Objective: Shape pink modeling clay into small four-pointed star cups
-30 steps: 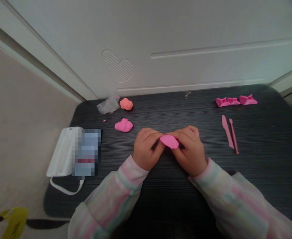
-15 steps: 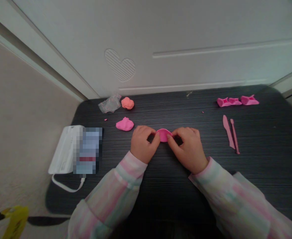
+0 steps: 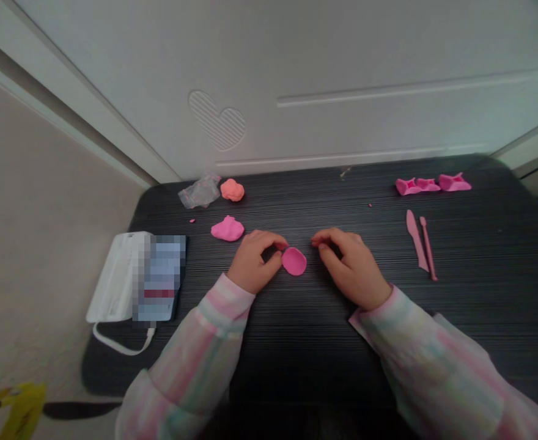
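Note:
A thin, round disc of pink modelling clay (image 3: 294, 261) is tilted toward me above the dark tabletop. My left hand (image 3: 257, 260) has its thumb and forefinger closed at the disc's left edge. My right hand (image 3: 351, 266) is a short way right of the disc, not touching it. Its fingers are curled, the thumb slightly apart, with nothing seen between them. Beyond my left hand lies a flattened pink clay lump (image 3: 227, 228). An orange clay lump (image 3: 233, 190) rests behind that, beside a crumpled clear wrapper (image 3: 200, 190).
Pink shaped clay pieces (image 3: 427, 184) stand at the back right. Nearer are a pink plastic knife (image 3: 416, 238) and a thin pink stick tool (image 3: 428, 247). At left, a phone (image 3: 163, 278) lies against a white device (image 3: 117, 278), with a white cable. A white panel borders the table's back.
My right hand has let go of the pink clay disc and moved slightly away. The disc has shifted left and toward me with my left hand and turned its face more toward me.

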Action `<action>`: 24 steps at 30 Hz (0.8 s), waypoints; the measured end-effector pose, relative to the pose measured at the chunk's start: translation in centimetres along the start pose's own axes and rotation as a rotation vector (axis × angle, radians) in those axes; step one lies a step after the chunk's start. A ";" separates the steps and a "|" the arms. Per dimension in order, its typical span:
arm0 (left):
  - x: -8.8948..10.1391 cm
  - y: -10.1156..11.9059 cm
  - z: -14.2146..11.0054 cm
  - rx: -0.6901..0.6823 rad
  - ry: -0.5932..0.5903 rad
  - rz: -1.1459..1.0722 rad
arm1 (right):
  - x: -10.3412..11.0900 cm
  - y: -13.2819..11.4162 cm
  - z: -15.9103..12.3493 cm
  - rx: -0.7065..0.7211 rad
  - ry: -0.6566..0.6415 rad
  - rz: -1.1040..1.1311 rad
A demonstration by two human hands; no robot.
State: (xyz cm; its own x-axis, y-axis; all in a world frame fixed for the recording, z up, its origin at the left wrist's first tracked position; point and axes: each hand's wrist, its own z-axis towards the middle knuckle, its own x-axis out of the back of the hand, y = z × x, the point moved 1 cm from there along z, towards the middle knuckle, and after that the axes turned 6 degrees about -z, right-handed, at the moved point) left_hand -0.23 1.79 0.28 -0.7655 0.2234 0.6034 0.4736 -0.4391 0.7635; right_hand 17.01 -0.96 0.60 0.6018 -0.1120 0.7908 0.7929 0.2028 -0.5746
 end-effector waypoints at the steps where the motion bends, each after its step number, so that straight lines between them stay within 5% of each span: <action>1: 0.2 -0.2 -0.1 -0.034 -0.035 -0.016 | 0.1 0.1 0.0 0.026 -0.012 0.010; 8: 0.9 -0.7 -0.3 -0.157 -0.188 0.017 | 0.4 0.4 -0.4 0.218 -0.142 0.036; 24: 0.4 -0.8 -0.3 -0.202 -0.135 0.021 | 0.1 0.6 -0.4 0.237 -0.187 -0.011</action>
State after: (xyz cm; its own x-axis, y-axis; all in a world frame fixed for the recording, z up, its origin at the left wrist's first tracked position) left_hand -1.11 1.96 -0.18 -0.6851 0.3206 0.6541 0.3815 -0.6070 0.6972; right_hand 17.59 -1.27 0.24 0.5475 0.0614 0.8345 0.7416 0.4263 -0.5179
